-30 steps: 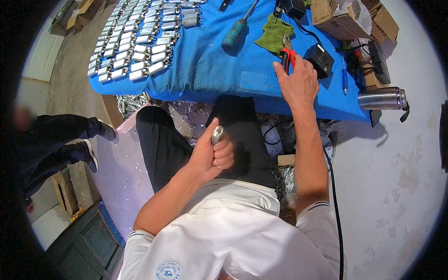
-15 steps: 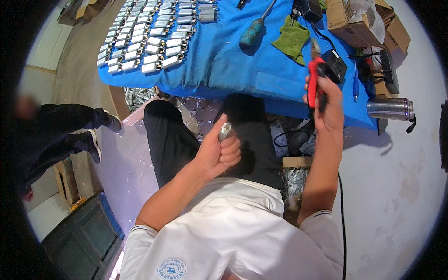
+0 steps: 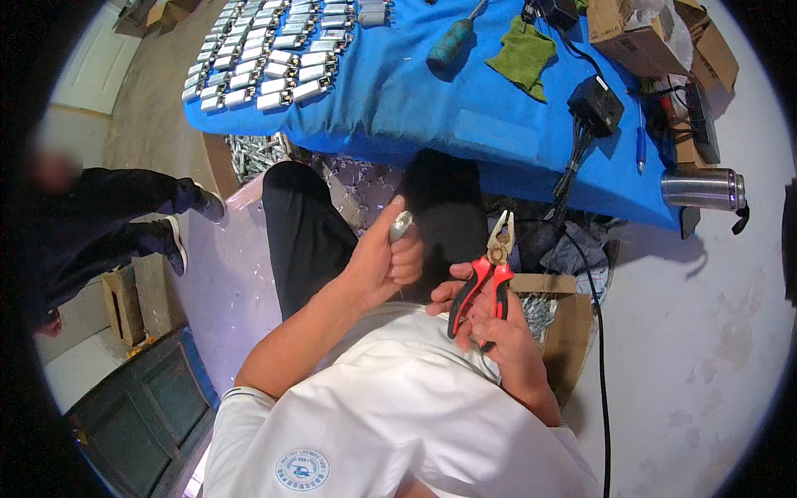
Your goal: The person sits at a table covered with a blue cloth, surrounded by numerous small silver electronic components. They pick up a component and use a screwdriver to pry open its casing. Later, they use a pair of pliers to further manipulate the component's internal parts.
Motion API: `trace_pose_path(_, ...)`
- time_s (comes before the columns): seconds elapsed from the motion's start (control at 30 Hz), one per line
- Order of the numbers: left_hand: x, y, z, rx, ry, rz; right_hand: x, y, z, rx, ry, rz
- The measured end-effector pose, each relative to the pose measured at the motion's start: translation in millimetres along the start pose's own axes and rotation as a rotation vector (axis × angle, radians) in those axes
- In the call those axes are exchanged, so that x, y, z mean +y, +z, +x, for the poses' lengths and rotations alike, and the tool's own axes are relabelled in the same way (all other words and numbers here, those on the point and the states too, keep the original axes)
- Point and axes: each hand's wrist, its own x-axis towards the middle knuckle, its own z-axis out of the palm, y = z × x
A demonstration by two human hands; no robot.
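My left hand is closed in a fist around a small silver metal piece, with the thumb pointing up beside it. Only the piece's upper end shows above the fingers; the rest is hidden. Just to the right, my right hand grips combination pliers with red and black handles. Their jaws point away from me and stand slightly apart, touching nothing. Both hands are over my lap, below the edge of the blue-covered table.
Rows of silver rectangular pieces cover the table's left side. A teal-handled screwdriver, a green cloth, a black power adapter and a steel flask lie farther right. Boxes of metal parts sit below. Someone's legs are at left.
My right hand has brought the pliers down from over the table's right side to my lap, near my left hand. The left hand keeps its hold, almost still.
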Motion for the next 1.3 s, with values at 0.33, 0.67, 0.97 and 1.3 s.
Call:
trace_pose_path(0.33,-32,3,-11,0.135,0.139,0.138,34,-18,-17,0.144,-0.069,-1.123)
trace_pose_path(0.67,-58,7,-28,0.322,0.332,0.320,53,-18,-27,0.141,-0.190,-1.219)
trace_pose_path(0.97,-76,-7,-35,0.314,0.482,0.450,63,-14,-38,0.104,-0.141,-1.170)
trace_pose_path(1.3,-84,0,-51,0.309,0.520,0.559,65,-19,-48,0.066,-0.171,-1.221)
